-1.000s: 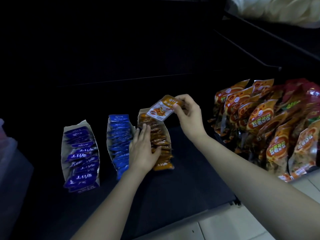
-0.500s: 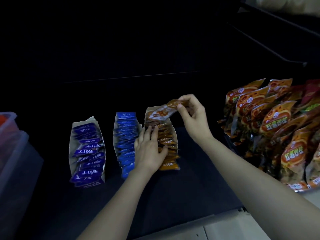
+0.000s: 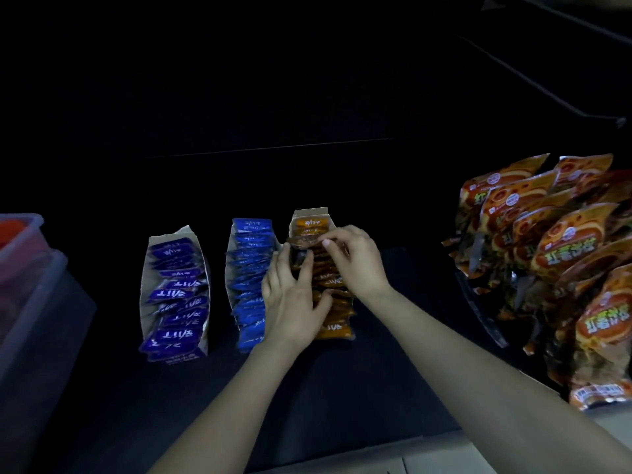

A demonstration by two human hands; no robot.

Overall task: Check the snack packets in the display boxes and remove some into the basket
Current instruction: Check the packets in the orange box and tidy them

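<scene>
Right hand point(image 3: 357, 260) seemingly pinches an orange packet point(image 3: 302, 240) in the orange box point(image 3: 309, 213) (dim light); left hand point(image 3: 294, 302) rests flat beside it.

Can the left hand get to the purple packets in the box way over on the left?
Probably yes. The left hand rests on the orange packets, and the purple packets stand uncovered in their open box, with only the blue packets between.
</scene>
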